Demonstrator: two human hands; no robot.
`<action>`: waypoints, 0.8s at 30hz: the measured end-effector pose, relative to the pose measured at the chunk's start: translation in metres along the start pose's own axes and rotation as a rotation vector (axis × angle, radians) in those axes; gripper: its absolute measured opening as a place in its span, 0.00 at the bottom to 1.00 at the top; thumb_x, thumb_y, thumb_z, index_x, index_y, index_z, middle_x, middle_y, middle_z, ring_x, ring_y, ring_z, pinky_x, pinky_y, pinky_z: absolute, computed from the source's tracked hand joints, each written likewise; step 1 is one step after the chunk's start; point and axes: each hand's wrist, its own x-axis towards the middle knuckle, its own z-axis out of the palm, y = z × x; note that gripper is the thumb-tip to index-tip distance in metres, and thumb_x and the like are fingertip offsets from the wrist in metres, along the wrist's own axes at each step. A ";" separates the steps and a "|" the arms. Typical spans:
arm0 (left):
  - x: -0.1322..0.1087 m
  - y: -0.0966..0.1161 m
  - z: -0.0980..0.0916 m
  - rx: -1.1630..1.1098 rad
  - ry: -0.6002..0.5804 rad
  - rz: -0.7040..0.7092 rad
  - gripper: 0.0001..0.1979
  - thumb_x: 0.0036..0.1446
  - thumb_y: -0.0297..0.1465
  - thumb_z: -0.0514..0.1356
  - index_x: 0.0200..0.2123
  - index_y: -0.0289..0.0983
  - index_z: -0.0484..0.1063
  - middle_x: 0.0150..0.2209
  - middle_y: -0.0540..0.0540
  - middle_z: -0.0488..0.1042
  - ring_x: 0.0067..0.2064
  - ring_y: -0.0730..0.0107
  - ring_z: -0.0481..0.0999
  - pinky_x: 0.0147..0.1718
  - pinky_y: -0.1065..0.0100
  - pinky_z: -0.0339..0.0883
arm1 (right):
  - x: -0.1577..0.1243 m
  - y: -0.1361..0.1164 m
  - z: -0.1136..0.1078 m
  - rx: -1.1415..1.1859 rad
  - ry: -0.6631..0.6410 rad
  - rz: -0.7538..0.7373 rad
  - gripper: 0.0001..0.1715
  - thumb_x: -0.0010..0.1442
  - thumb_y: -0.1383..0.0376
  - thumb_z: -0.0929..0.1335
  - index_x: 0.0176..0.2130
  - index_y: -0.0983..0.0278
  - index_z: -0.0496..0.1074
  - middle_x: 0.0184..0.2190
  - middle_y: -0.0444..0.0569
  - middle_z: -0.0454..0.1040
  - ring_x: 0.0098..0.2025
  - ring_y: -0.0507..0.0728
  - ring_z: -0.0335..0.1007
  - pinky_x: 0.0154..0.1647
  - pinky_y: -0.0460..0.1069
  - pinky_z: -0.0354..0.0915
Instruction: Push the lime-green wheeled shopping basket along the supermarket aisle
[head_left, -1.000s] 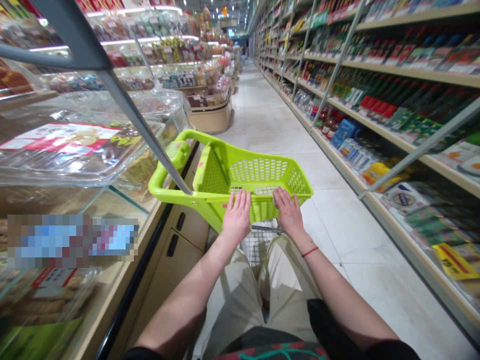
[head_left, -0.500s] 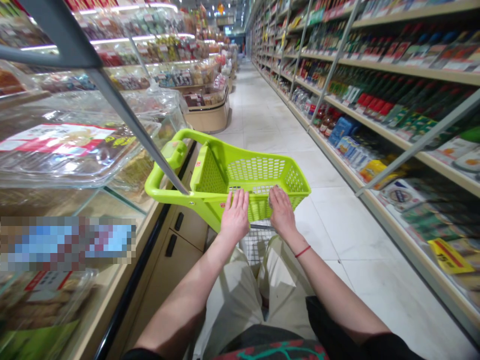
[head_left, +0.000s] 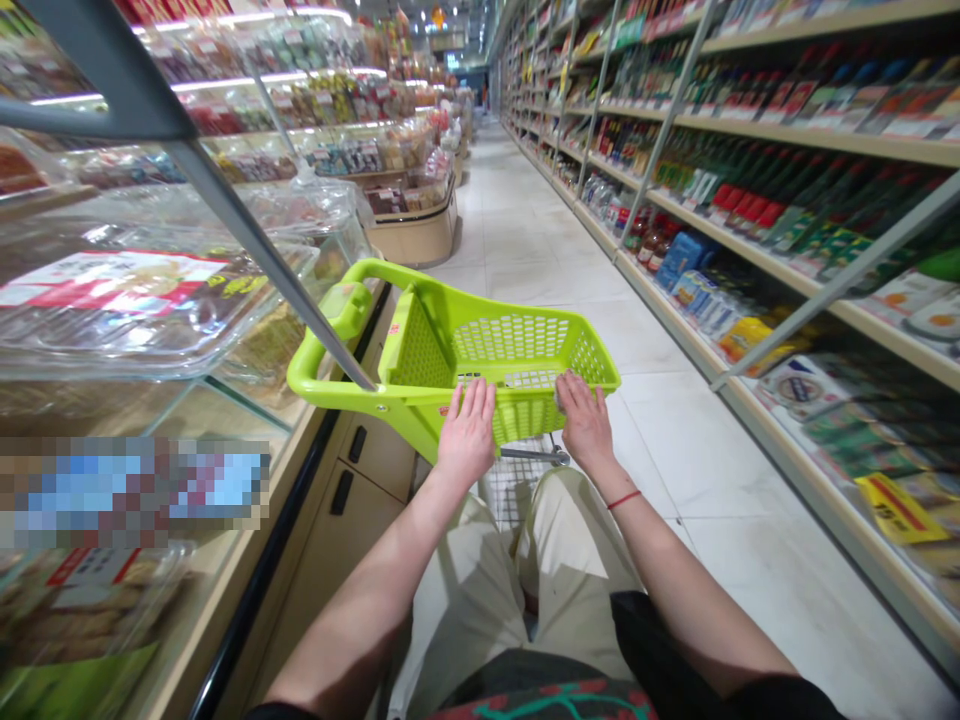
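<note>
- At 10 o'clock from the wearer's torso: a clear-lidded pack (head_left: pixel 112 290) with a red-and-white label, above the display worktop (head_left: pixel 240 565).
- At 12 o'clock: the green basket (head_left: pixel 521 412), upright, its handle end pointing to 9 o'clock.
- At the basket's 6 o'clock side: the left grip (head_left: pixel 469 435), fingers straight and close together, laid flat on the near rim.
- At the basket's 4 o'clock side: the right grip (head_left: pixel 587 432), fingers curled over a greyish wad (head_left: pixel 561 398) at the near rim; material cannot be determined.
- At 2 o'clock: stocked shelving (head_left: pixel 750 253).
</note>
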 end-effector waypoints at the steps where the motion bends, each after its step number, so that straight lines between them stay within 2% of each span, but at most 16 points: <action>1: 0.000 0.000 -0.001 -0.002 0.000 0.001 0.40 0.54 0.28 0.53 0.69 0.22 0.47 0.71 0.31 0.50 0.72 0.52 0.46 0.71 0.50 0.33 | -0.001 0.007 0.000 -0.011 0.010 0.032 0.40 0.57 0.78 0.57 0.68 0.67 0.56 0.68 0.55 0.58 0.70 0.62 0.51 0.70 0.65 0.46; 5: 0.000 0.002 -0.003 -0.003 -0.016 -0.009 0.40 0.54 0.28 0.53 0.69 0.22 0.47 0.71 0.31 0.49 0.72 0.52 0.46 0.71 0.50 0.33 | -0.004 0.028 -0.003 -0.036 0.033 0.137 0.39 0.57 0.78 0.58 0.67 0.67 0.58 0.68 0.57 0.59 0.69 0.62 0.53 0.69 0.65 0.47; 8: 0.002 0.006 -0.004 0.000 -0.033 -0.044 0.39 0.54 0.28 0.53 0.68 0.21 0.48 0.71 0.31 0.49 0.72 0.52 0.45 0.71 0.48 0.33 | -0.004 0.029 -0.003 -0.035 0.034 0.160 0.38 0.57 0.77 0.58 0.66 0.69 0.58 0.68 0.58 0.59 0.69 0.62 0.53 0.69 0.64 0.48; 11: 0.005 0.010 -0.004 -0.002 -0.035 -0.054 0.39 0.54 0.28 0.52 0.68 0.21 0.48 0.71 0.31 0.47 0.73 0.53 0.43 0.71 0.47 0.32 | -0.001 0.019 -0.005 -0.032 0.023 0.163 0.37 0.57 0.77 0.58 0.65 0.71 0.60 0.67 0.59 0.59 0.69 0.62 0.53 0.69 0.63 0.48; 18: 0.025 0.030 0.001 -0.032 -0.031 0.126 0.38 0.56 0.26 0.50 0.69 0.23 0.46 0.72 0.34 0.47 0.73 0.56 0.44 0.71 0.51 0.34 | 0.009 -0.018 -0.009 0.037 -0.049 0.008 0.41 0.53 0.80 0.58 0.66 0.69 0.59 0.68 0.56 0.59 0.70 0.60 0.50 0.70 0.62 0.46; 24: 0.033 0.035 0.014 -0.020 -0.044 0.157 0.38 0.55 0.26 0.51 0.69 0.24 0.46 0.71 0.34 0.47 0.72 0.55 0.46 0.70 0.50 0.36 | 0.007 -0.020 -0.010 0.051 -0.067 -0.038 0.43 0.53 0.80 0.58 0.67 0.69 0.57 0.69 0.55 0.56 0.71 0.60 0.48 0.70 0.62 0.46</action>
